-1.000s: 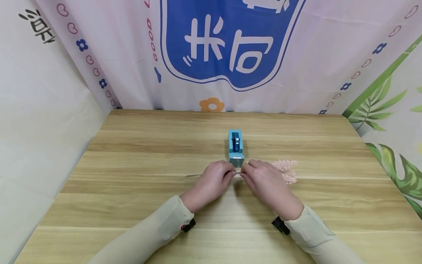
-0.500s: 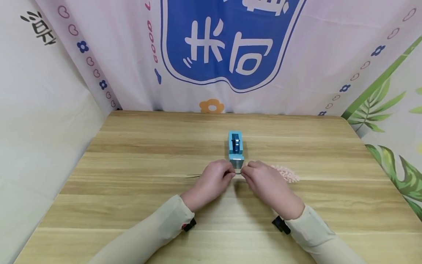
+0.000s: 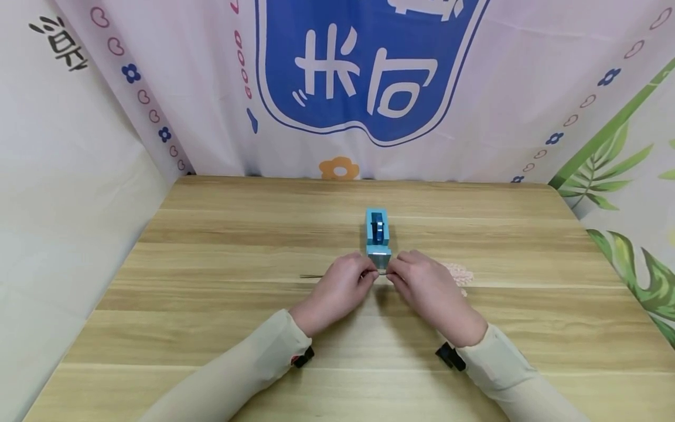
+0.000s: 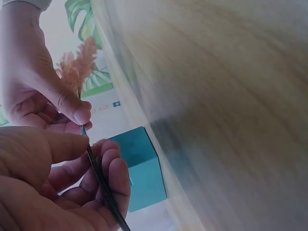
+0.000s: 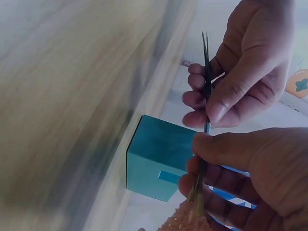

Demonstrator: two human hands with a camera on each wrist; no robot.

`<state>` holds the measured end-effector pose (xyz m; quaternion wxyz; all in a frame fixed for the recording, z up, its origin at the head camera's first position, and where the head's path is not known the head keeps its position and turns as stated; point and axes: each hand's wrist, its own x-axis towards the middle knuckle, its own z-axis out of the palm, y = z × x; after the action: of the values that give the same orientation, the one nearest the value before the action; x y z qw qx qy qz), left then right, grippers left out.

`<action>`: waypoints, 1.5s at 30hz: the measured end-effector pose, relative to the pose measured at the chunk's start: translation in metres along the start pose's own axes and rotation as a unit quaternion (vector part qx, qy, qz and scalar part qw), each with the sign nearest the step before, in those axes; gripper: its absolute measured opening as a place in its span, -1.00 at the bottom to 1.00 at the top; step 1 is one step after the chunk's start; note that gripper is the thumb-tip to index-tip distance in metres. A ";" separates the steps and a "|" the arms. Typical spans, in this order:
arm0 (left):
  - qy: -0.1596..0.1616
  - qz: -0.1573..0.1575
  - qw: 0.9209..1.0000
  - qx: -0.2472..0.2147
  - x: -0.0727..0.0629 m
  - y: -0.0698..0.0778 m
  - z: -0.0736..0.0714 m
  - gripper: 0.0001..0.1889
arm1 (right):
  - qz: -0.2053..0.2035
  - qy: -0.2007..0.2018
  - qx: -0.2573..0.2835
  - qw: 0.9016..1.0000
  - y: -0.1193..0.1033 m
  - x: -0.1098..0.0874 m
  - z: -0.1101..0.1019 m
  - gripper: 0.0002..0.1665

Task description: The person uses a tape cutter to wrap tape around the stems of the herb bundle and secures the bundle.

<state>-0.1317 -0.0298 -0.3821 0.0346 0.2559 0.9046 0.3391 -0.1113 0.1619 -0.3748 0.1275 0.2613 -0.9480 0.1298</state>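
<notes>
A bunch of pink flower sprigs (image 3: 459,274) with thin dark stems (image 3: 311,276) is held crosswise just in front of a blue tape dispenser (image 3: 377,231). My left hand (image 3: 340,287) pinches the stems between thumb and fingers, their bare ends sticking out to the left. Close beside it, my right hand (image 3: 429,293) pinches the same stems nearer the blossoms, which its fingers partly hide in the head view. In the right wrist view, a shiny band (image 5: 207,128) shows on the stems between the two thumbs; it looks like clear tape.
The dispenser stands on the wooden table (image 3: 211,340), its cutting end toward the hands and almost touching the fingers in the head view. A printed curtain (image 3: 221,129) hangs behind the table's back edge. Black wrist cameras sit under both sleeves.
Both hands stay in nearly the same place. The blossoms have turned: two clusters showed apart earlier, now mostly one shows beside the right hand. The stem ends at left have shifted slightly.
</notes>
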 end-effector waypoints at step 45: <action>0.035 0.018 0.999 -0.003 0.004 -0.004 -0.001 -0.86 | 0.008 0.002 -0.021 1.000 -0.003 0.006 0.003 -0.94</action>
<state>-0.1373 -0.0310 -0.3831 -0.0022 0.2604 0.8993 0.3514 -0.1150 0.1557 -0.3747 0.1334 0.2512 -0.9522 0.1116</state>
